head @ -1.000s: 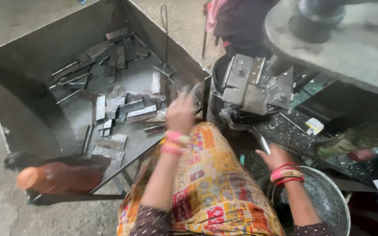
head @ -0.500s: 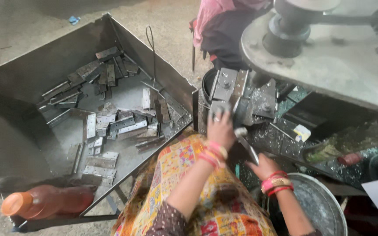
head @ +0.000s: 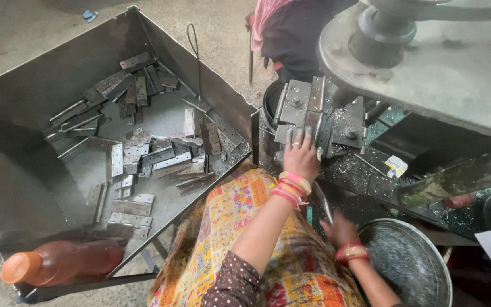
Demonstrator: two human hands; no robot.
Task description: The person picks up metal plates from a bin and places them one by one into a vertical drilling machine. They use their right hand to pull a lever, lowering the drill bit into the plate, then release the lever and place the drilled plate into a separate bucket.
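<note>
Since 1 second ago, left hand (head: 301, 152) has left the metal bin (head: 24, 113) and moved across to the press fixture (head: 313, 113), where it now sits at 12 o'clock from the person's lap. Fingers are spread flat, tips pressed against a grey hinge plate (head: 294, 104) on the fixture face; whether they grip it or only push it I cannot tell. Pink and red bangles (head: 291, 186) ring that wrist. Right hand (head: 339, 228) is lower, at 4 o'clock from the left one, loosely curled near a thin metal rod (head: 323, 200), just beside the rim of a round steel pan (head: 427, 256); contact with the rod is not clear. Bin lies at 9 o'clock, holding a scatter of loose hinges (head: 143, 153), mostly toward its upper and middle floor. An orange-capped brown bottle (head: 58, 262) rests on its side at the bin's near edge, 7 o'clock. Metal shavings cover the press bed (head: 359, 176) around the fixture. Another person's dark sleeve and pink cloth (head: 282, 28) show at 12 o'clock, behind the machine.
</note>
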